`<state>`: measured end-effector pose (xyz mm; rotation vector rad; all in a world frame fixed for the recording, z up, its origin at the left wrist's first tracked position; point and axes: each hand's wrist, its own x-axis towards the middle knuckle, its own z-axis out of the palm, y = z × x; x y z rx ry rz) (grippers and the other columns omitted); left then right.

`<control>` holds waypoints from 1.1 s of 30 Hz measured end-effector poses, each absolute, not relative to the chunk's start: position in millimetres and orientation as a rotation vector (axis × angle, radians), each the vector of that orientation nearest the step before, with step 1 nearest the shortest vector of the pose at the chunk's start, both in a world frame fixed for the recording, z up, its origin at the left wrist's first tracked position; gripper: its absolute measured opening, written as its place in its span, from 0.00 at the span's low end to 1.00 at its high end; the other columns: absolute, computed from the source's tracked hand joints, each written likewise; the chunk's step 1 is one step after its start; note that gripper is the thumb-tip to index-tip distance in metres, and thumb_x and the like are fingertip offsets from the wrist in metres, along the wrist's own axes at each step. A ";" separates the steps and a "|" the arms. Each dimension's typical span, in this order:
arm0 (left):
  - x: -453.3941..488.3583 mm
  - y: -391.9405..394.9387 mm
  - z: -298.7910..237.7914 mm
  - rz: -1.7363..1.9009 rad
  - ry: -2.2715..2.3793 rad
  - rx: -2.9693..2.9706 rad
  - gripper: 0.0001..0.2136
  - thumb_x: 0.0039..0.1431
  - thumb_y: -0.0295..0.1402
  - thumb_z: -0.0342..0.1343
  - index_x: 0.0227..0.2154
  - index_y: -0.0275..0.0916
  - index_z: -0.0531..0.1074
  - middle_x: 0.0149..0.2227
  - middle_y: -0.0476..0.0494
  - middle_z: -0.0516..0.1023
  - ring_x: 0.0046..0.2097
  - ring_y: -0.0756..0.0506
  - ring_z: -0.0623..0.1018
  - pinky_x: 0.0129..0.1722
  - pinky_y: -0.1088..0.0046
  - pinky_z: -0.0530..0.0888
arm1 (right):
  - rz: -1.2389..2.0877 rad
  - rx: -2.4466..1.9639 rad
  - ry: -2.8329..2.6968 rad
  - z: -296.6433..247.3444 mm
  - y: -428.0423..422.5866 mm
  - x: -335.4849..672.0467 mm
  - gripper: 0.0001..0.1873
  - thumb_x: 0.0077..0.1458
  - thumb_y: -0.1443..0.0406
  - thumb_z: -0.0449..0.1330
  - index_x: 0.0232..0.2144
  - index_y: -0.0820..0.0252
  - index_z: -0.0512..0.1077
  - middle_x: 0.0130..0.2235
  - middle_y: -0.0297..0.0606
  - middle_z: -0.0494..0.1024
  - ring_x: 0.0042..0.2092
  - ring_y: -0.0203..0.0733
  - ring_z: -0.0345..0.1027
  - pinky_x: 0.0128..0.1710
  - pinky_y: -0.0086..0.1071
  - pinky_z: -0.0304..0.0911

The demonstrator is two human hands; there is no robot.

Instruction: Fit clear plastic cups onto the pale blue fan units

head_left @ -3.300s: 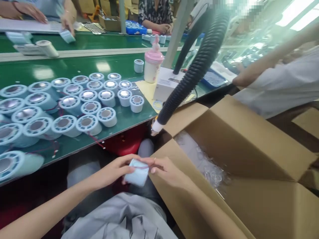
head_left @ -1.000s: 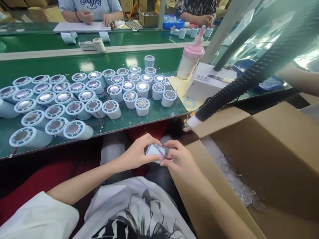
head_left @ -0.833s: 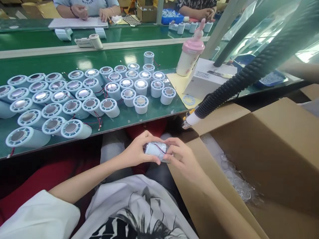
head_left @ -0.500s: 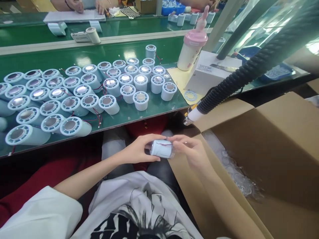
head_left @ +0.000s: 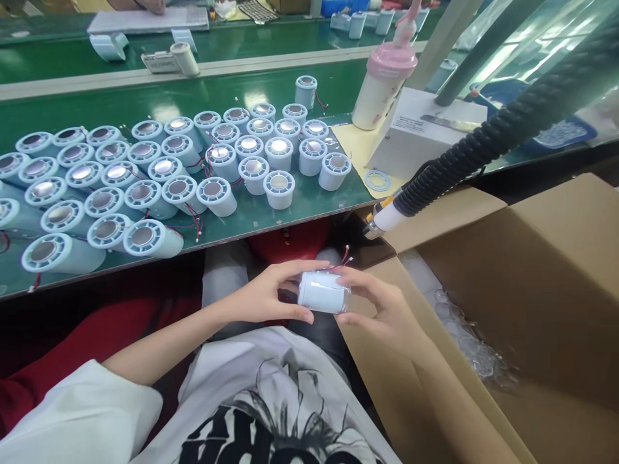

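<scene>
Both my hands hold one pale blue cylinder [head_left: 323, 292] lying on its side above my lap, with thin red wires sticking up from it. My left hand [head_left: 271, 293] wraps its left end with thumb below and fingers over the top. My right hand [head_left: 382, 309] cups its right end, fingers curled round it. Several more pale blue cylinders [head_left: 213, 193] with shiny round tops stand in rows on the green bench [head_left: 271, 222] just beyond my hands.
An open cardboard box [head_left: 522, 270] with clear plastic inside stands at my right. A black ribbed hose [head_left: 483, 145] with a white nozzle hangs over the box flap. A pink-lidded bottle [head_left: 384, 84] and a white box [head_left: 425, 132] stand on the bench. Another person's hands are at the far top edge.
The cylinder has been turned in my hands and now lies more on its side, a little further right. Its red wires now stick upward. The view has tilted down slightly.
</scene>
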<state>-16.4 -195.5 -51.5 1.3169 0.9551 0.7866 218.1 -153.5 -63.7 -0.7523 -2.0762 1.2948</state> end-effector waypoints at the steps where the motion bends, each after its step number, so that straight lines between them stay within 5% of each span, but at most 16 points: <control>1: -16.6 -196.1 -50.4 0.799 0.948 1.341 0.34 0.45 0.31 0.66 0.57 0.47 0.63 0.58 0.40 0.67 0.54 0.41 0.72 0.53 0.66 0.71 | 1.341 -0.759 -2.047 -62.7 -153.8 218.2 0.23 0.49 0.64 0.66 0.48 0.53 0.67 0.52 0.42 0.73 0.54 0.48 0.67 0.50 0.38 0.69; 9: -19.2 -199.1 -46.7 0.809 0.929 1.561 0.34 0.47 0.31 0.65 0.59 0.46 0.61 0.59 0.37 0.65 0.59 0.39 0.67 0.55 0.63 0.69 | 1.666 -0.849 -1.858 -51.4 -156.4 217.3 0.22 0.51 0.62 0.65 0.48 0.53 0.66 0.49 0.41 0.73 0.50 0.47 0.69 0.47 0.40 0.70; 24: -20.4 -199.7 -47.1 0.794 0.921 1.583 0.32 0.48 0.30 0.64 0.58 0.46 0.62 0.60 0.39 0.64 0.61 0.39 0.65 0.55 0.65 0.70 | 1.983 -1.016 -1.482 -47.5 -158.6 206.3 0.15 0.52 0.57 0.60 0.40 0.57 0.66 0.33 0.34 0.74 0.32 0.36 0.69 0.30 0.29 0.69; 33: -22.2 -200.7 -48.4 0.795 0.905 1.573 0.32 0.49 0.30 0.63 0.58 0.47 0.62 0.60 0.39 0.63 0.61 0.39 0.64 0.55 0.64 0.70 | 2.207 -1.069 -1.309 -59.3 -157.9 201.9 0.21 0.53 0.47 0.55 0.35 0.58 0.62 0.26 0.33 0.74 0.25 0.37 0.71 0.23 0.28 0.68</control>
